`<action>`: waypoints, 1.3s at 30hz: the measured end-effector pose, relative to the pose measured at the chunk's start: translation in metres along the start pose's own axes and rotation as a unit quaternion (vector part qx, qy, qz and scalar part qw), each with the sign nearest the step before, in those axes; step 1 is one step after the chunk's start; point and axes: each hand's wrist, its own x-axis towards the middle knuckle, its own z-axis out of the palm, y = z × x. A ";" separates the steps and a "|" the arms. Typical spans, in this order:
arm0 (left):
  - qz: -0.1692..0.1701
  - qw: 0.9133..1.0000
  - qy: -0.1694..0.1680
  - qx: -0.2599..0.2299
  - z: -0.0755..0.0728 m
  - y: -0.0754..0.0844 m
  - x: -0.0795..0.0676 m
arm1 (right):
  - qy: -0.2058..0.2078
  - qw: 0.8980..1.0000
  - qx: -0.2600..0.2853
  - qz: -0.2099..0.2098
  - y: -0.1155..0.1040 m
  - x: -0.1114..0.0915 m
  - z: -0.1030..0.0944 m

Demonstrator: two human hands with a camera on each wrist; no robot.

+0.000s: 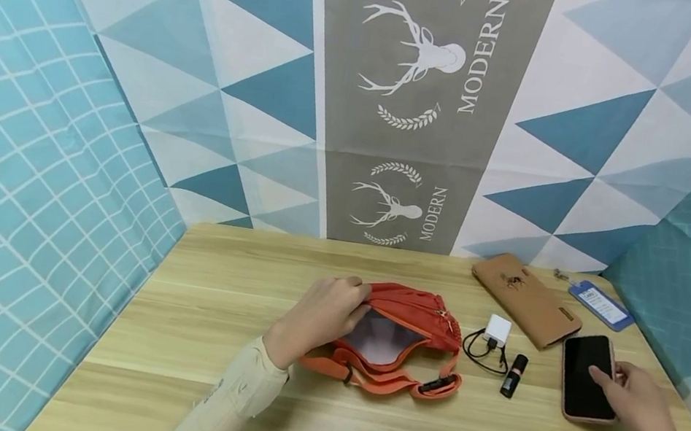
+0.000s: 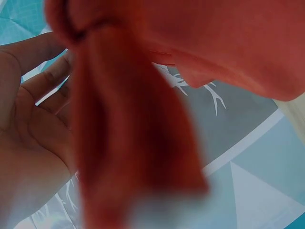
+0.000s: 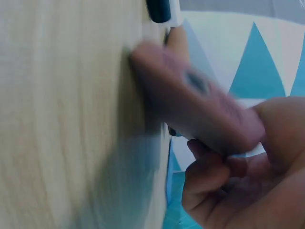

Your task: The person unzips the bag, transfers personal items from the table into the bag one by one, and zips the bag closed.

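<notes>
At mid-table lies a red-orange waist bag [image 1: 415, 306], its zip mouth gaping so the grey lining [image 1: 378, 336] shows. My left hand [image 1: 321, 315] pinches the bag's upper left edge; in the left wrist view the blurred red fabric [image 2: 138, 119] covers part of that hand [image 2: 38, 109]. On the right, my right hand [image 1: 638, 396] grips a smartphone [image 1: 588, 375] by its right side, thumb over the dark screen. The right wrist view has the phone's pink case [image 3: 190, 100] tilted, one edge off the wooden table, between thumb and curled fingers.
Between bag and phone lie a white charger [image 1: 497, 330] with a black cable [image 1: 484, 364] and a small black tube [image 1: 514, 376]. Behind them are a tan wallet [image 1: 526, 300] and a blue badge holder [image 1: 601, 304]. Patterned cloth walls [image 1: 258, 85] border the table.
</notes>
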 end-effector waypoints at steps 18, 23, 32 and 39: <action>-0.001 1.000 -0.003 -0.003 -0.001 0.000 0.001 | 0.251 0.942 -0.041 -0.220 -0.070 -0.030 0.016; 0.008 1.000 -0.007 0.001 -0.001 0.003 0.004 | 0.270 0.920 -0.044 -0.280 -0.092 -0.041 0.022; 0.000 1.000 -0.019 -0.015 -0.002 0.003 0.002 | 0.272 0.881 -0.019 -0.386 -0.133 -0.053 0.045; -0.001 1.000 -0.024 -0.018 -0.001 0.002 0.001 | 0.239 0.863 -0.002 -0.445 -0.152 -0.060 0.061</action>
